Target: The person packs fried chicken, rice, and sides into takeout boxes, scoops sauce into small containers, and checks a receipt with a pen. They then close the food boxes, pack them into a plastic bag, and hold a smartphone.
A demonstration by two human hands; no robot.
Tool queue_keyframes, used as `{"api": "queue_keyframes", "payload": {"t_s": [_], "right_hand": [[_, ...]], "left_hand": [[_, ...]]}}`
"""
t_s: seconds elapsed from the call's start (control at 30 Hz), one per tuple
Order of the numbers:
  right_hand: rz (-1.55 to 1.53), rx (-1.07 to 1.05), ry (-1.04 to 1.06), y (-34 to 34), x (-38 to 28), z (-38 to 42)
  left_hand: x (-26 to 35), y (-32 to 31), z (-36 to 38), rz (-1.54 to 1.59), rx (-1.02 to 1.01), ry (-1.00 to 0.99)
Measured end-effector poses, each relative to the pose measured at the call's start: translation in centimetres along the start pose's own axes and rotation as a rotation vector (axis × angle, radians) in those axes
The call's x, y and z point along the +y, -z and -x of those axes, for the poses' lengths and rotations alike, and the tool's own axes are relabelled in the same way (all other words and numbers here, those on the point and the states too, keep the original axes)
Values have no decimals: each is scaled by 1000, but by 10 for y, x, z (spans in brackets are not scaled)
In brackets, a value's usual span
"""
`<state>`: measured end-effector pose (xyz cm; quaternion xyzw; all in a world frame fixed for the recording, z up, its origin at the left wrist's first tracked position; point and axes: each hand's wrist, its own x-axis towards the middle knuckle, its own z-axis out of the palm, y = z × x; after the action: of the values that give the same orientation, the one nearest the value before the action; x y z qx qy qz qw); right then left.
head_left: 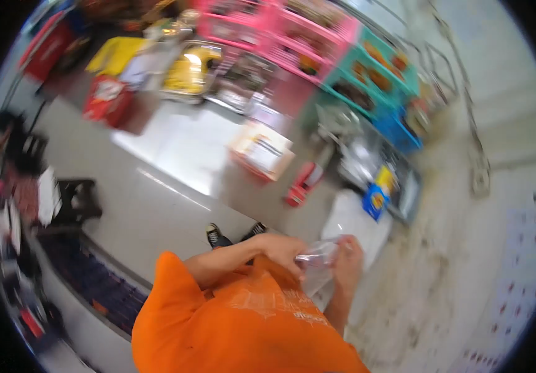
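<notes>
A clear plastic bag (pixel 319 253) stretches between my two hands, close in front of my orange shirt. My left hand (pixel 285 253) has its fingers curled round the bag's left side. On the other side, my right hand (pixel 347 258) is raised with its fingers closed on the bag's edge. I cannot make out what, if anything, is inside the bag. Just beyond my right hand lies a white sheet-like surface (pixel 349 221) on the counter.
A blue-and-yellow packet (pixel 378 194) lies by a metal tray (pixel 409 196). A red object (pixel 303 184) and a box with papers (pixel 262 151) are on the counter. Pink baskets (pixel 268 34) and teal baskets (pixel 373 71) stand behind. A black stool (pixel 77 202) is left.
</notes>
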<state>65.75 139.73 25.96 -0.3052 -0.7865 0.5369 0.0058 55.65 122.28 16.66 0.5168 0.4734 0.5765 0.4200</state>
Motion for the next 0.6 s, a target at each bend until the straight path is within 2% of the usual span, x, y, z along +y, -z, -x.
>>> {"api": "queue_keyframes", "payload": {"t_s": [0.03,0.07,0.1,0.13,0.17,0.23,0.3,0.33,0.4,0.43,0.53,0.6], "right_hand": [[58,81,41,-1,-4,-8],[-44,100,62,-2,-11,-18],[-140,127,67,-2,-20,-24],[-273,50,66,-6,-23,-32],[-402,-15,53,-11,-23,-40],[-568,-111,-5,-32,-26,-45],[-696,42,-101,-85,-22,-64],[-695,8,-133,-109,-23,-58],[-689,-62,-197,-157,-24,-48],[-626,-169,-216,-173,-23,-40],[-484,-315,-210,-207,-27,-18],[-450,-371,-169,-241,-40,-5]], "left_hand": [[14,10,33,-14,20,103],[27,14,64,-12,39,200],[58,24,102,29,157,254],[87,34,145,81,259,298],[84,38,199,221,399,345],[97,24,247,546,757,98],[125,-10,255,868,1170,-542],[114,-27,260,629,1099,-573],[89,-57,264,194,1005,-313],[84,-68,267,9,978,-34],[85,-86,293,216,1173,333],[103,-99,329,256,1384,277]]}}
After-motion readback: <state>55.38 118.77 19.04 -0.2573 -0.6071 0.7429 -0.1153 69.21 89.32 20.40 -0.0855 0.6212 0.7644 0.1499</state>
